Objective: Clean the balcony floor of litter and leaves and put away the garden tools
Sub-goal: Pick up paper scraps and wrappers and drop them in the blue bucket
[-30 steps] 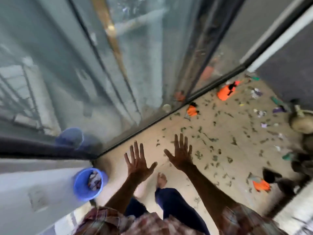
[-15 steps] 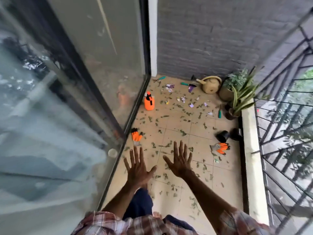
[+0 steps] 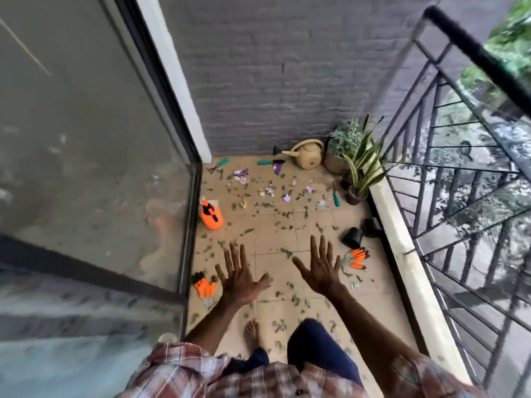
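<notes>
Now the view has swung off the glass door (image 3: 86, 153) onto the whole floor (image 3: 270, 234), while the left hand (image 3: 240, 278) and right hand (image 3: 320, 268) stay over it at lower centre, fingers spread wide, holding nothing. Leaves (image 3: 284, 252) cover the tiles; paper scraps (image 3: 241, 175) and teal-handled tools (image 3: 265, 162) lie at upper centre. I judge collection not yet begun.
</notes>
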